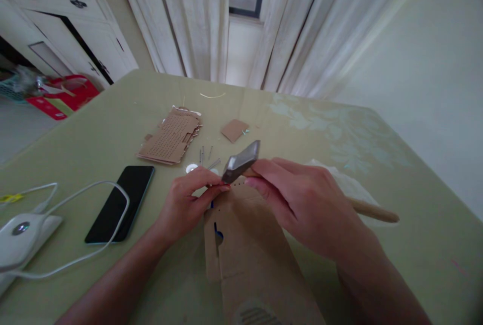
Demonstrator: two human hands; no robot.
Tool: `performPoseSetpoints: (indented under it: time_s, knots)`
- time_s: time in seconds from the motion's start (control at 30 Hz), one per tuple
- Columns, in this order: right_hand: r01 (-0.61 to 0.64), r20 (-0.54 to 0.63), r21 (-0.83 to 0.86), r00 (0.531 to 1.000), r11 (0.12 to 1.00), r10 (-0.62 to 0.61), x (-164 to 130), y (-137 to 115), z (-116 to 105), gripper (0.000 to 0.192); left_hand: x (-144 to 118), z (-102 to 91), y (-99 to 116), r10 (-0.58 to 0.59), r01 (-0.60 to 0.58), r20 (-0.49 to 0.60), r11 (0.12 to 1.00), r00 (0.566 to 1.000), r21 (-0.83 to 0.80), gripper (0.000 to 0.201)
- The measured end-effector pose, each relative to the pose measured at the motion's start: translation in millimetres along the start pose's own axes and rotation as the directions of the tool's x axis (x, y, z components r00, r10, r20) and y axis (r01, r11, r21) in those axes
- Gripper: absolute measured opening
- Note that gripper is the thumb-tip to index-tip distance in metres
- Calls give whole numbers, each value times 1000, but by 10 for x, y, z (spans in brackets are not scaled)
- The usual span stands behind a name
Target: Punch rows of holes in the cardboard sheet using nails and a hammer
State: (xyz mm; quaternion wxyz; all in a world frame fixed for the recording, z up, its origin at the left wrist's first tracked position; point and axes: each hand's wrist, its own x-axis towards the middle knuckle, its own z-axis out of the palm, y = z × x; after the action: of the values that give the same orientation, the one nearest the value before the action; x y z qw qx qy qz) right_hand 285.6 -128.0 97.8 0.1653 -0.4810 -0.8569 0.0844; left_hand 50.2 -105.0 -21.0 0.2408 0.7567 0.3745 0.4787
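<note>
Two bare hands meet over a piece of brown cardboard (249, 244) that lies on the green table (377, 164) near its near edge. The right hand (302, 199) is closed around a hammer (241, 161), gripping the wooden handle close up under the grey metal head; the rest of the handle sticks out past the wrist toward the right edge of the table. The hammer head sits tilted, its lower end just above the far edge of the cardboard. The left hand (188, 204) has its fingertips pinched together right beside that lower end of the head, at the cardboard's far edge; whatever they pinch is too small to make out. A row of small holes shows along the cardboard's far edge.

Farther back, toward the middle of the table, lies a perforated cardboard sheet (169, 136), and a small cardboard square (234, 130) lies to its right. Between these and the hands lie a few nails (206, 154) and a small white disc (191, 168). A black smartphone (121, 203) lies flat to the left of the hands, with a white cable (75, 194) looped across it, running to a white device (22, 234) at the left edge.
</note>
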Motion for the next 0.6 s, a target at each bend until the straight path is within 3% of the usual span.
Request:
performPoseSetpoints:
  time_s: [0.1,0.27,0.43,0.6]
  knots:
    - [3,56,-33,998,999,-1,1,-4,9,27,-10,6,-21,27,-27,28,1000,999,-7,10]
    - [-13,-69,2,998,1000,13,-8,-1,12,30,-22,-4,-29,6,-4,57,999,998,-41,13]
    - [38,89,-75,996,996,-31,-25,18,47,28,-22,-26,-21,-38,39,60,999,997,-11,12]
    - [12,-84,50,996,999,-8,-56,46,47,28,-18,-31,-17,-91,92,89,996,992,-9,8]
